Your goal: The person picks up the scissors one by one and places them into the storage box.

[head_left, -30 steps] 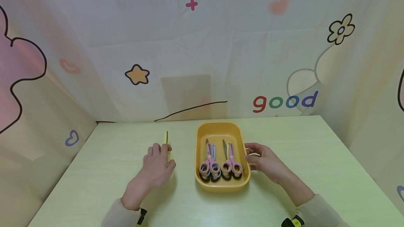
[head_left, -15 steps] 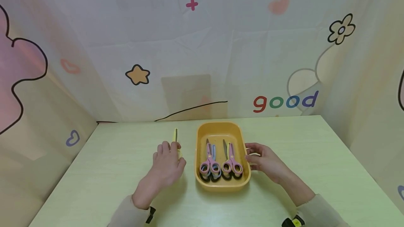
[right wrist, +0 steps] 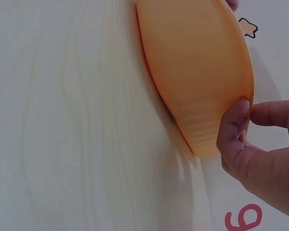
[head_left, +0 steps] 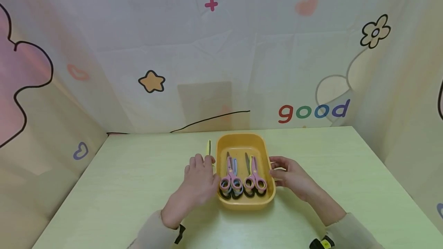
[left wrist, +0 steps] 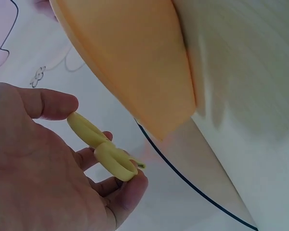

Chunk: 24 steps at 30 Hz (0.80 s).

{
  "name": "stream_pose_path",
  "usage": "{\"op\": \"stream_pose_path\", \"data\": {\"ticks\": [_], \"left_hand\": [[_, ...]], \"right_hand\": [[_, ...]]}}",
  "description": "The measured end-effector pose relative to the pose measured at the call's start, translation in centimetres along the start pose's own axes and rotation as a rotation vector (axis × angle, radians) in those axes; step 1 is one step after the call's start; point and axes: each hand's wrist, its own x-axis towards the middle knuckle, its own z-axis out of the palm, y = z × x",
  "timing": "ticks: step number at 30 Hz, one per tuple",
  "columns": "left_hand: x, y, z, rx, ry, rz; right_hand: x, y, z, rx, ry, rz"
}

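Note:
My left hand (head_left: 200, 180) holds yellow-handled scissors (head_left: 209, 148), blades pointing to the back, close beside the left wall of a yellow tray (head_left: 242, 140). In the left wrist view, thumb and fingers hold the yellow finger loops (left wrist: 116, 161) at their edges. Inside the tray lie two stacks of scissors, the left one (head_left: 230, 176) topped by a pink pair over blue and black ones, the right one (head_left: 253, 176) showing pink, yellow and black handles. My right hand (head_left: 294, 178) pinches the tray's right rim, with curled fingers (right wrist: 231, 132) against the outer wall.
The tray stands on a pale wooden table (head_left: 145, 168) near its back edge. Behind rises a printed cloth backdrop (head_left: 207, 60) with a star, a flower and the word "good".
My left hand has moved right with the yellow scissors, from the left part of the table up to the tray's side. The right hand and the tray have stayed put.

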Motion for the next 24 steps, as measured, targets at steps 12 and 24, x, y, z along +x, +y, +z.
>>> {"op": "stream_pose_path", "data": {"ticks": [12, 24], "left_hand": [[1.0, 2.8, 1.2, 0.07, -0.056, 0.011], [1.5, 4.2, 2.1, 0.095, -0.096, 0.02]], "right_hand": [[-0.1, 0.0, 0.0, 0.006, -0.013, 0.0], [0.0, 0.0, -0.1, 0.013, -0.01, -0.013]]}}
